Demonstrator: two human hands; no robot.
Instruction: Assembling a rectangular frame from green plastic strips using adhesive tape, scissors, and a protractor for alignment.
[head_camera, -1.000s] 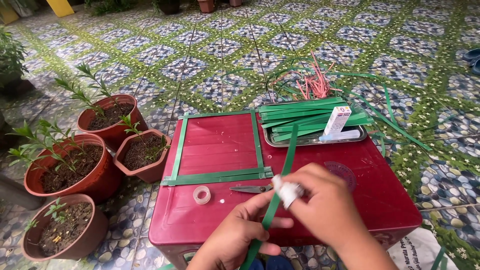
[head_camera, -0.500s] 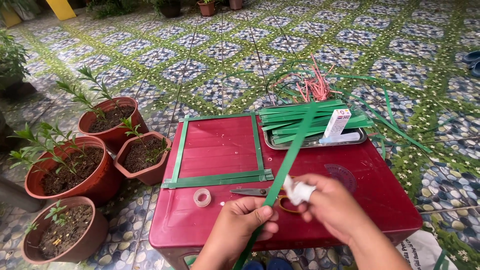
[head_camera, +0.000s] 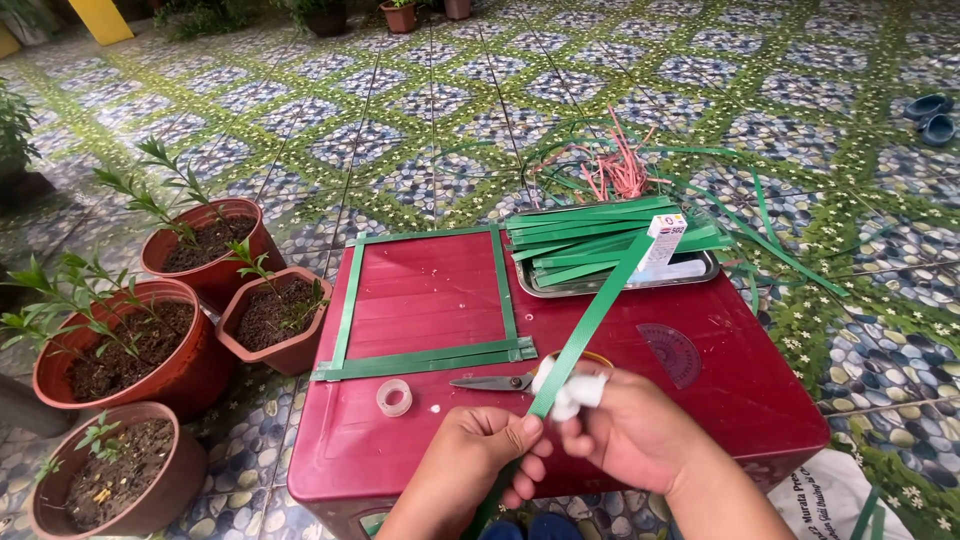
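Observation:
My left hand (head_camera: 480, 450) pinches the lower part of a long green strip (head_camera: 590, 325) that slants up to the right over a red plastic table (head_camera: 420, 290). My right hand (head_camera: 630, 430) grips the same strip a little higher, with a small white wad (head_camera: 568, 392) pressed against it by the fingers. Under the hands lie scissors (head_camera: 495, 381) with orange handles. A square frame of green strips (head_camera: 425, 355) lies flat on the table to the left. A small roll of clear tape (head_camera: 394, 397) sits near the front.
A metal tray (head_camera: 615, 283) with several green strips and a small white box (head_camera: 662, 242) stands at the table's back right. Several potted plants (head_camera: 205, 245) crowd the floor at left. Loose green and pink strips (head_camera: 620, 170) lie on the tiled floor behind. A dark protractor (head_camera: 672, 352) rests on the table.
The strip's upper end has swung to the right and now reaches the tray. Both hands have shifted slightly along the strip, still holding it.

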